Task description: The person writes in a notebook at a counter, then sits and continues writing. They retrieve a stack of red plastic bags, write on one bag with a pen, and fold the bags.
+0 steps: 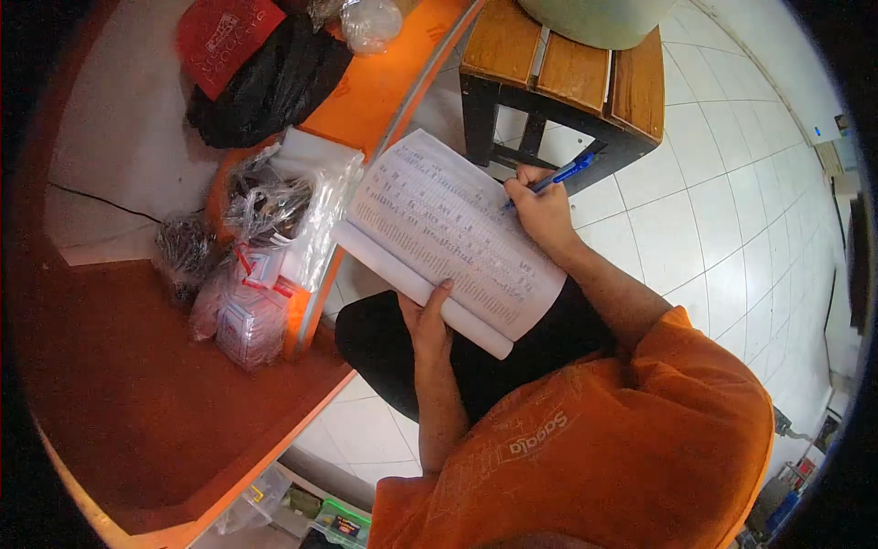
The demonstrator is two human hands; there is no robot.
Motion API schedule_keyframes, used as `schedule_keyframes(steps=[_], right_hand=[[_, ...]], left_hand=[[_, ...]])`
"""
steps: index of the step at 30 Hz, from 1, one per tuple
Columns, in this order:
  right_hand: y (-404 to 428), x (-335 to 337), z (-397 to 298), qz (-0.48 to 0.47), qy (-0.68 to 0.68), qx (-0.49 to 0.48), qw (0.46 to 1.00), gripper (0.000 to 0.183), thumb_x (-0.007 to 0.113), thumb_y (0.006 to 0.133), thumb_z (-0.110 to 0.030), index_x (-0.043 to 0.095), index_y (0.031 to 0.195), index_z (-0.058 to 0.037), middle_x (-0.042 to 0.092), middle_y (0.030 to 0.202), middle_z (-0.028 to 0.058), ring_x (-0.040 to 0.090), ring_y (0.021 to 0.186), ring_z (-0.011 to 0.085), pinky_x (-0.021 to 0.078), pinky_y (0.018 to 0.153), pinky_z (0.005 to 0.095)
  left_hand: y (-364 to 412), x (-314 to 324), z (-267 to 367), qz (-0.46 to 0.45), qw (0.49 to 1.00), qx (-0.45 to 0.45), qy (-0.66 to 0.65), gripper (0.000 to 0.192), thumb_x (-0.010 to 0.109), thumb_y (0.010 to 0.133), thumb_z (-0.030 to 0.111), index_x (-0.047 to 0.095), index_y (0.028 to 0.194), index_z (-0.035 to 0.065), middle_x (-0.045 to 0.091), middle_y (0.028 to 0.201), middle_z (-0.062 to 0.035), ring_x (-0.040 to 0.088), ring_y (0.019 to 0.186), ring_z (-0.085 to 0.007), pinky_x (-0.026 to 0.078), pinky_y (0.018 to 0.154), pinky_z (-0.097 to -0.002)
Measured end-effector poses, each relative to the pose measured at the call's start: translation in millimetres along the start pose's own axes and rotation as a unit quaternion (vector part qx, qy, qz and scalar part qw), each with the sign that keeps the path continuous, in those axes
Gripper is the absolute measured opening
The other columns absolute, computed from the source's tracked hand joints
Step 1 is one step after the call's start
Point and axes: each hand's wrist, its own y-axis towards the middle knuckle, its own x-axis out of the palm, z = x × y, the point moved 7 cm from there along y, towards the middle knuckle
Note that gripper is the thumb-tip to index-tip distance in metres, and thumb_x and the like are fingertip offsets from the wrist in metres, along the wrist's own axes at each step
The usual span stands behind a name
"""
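Observation:
A notebook (453, 226) with handwriting on its ruled page rests over my lap, its other side rolled under along the left edge. My left hand (429, 319) grips that rolled edge, thumb on top and the other fingers hidden beneath. Between the fingers of my right hand (545, 209) is a blue pen (564, 171). The pen's tip is at the page near its upper right edge; whether it touches the paper I cannot tell. My right wrist lies by the notebook's right edge.
An orange counter (391, 68) at left bears clear plastic bags (329, 185), a black plastic bag (274, 96), a red bag (226, 41) and wrapped packs (250, 322). A wooden-slat stool (569, 75) carrying a pale tub (603, 20) stands ahead on white floor tiles (686, 226).

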Motion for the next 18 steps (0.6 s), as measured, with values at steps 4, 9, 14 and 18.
schedule_keyframes(steps=[4,9,14,18], right_hand=[[-2,0,3,0.004,-0.008,0.017,1.000,0.035,0.062,0.084,-0.009,0.036,0.060,-0.0094,0.036,0.057,-0.0056,0.034,0.056,0.0050,0.0281,0.050,0.0285],[-3,-1,-6,-0.022,0.019,-0.005,1.000,0.033,0.062,0.085,-0.013,0.039,0.062,-0.0094,0.036,0.057,-0.0058,0.034,0.055,0.0053,0.0274,0.049,0.0283],[-5,-12,-3,0.043,0.218,0.179,0.958,0.030,0.061,0.092,-0.022,0.055,0.067,-0.0065,0.043,0.057,-0.0034,0.040,0.051,0.0074,0.0310,0.049,0.0285],[-1,-23,-7,-0.031,0.137,0.130,0.982,0.033,0.063,0.096,-0.032,0.065,0.078,-0.0041,0.051,0.060,0.0014,0.049,0.058,0.0105,0.0406,0.056,0.0303]], left_hand=[[-2,-1,-2,0.004,1.000,-0.007,0.005,0.080,0.071,0.076,-0.002,0.030,0.145,0.0003,0.051,0.130,-0.0204,0.054,0.117,-0.0333,0.045,0.100,-0.0466],[-6,7,4,-0.008,1.000,0.002,-0.011,0.076,0.071,0.076,-0.001,0.033,0.143,-0.0014,0.051,0.129,-0.0202,0.054,0.117,-0.0334,0.045,0.099,-0.0459],[-2,-1,-2,-0.013,1.000,-0.014,-0.022,0.083,0.071,0.078,-0.004,0.027,0.147,0.0012,0.048,0.134,-0.0195,0.048,0.124,-0.0309,0.039,0.106,-0.0444],[2,7,7,-0.034,0.999,-0.010,0.002,0.079,0.070,0.081,-0.002,0.027,0.147,0.0007,0.048,0.134,-0.0180,0.048,0.124,-0.0306,0.039,0.106,-0.0434]])
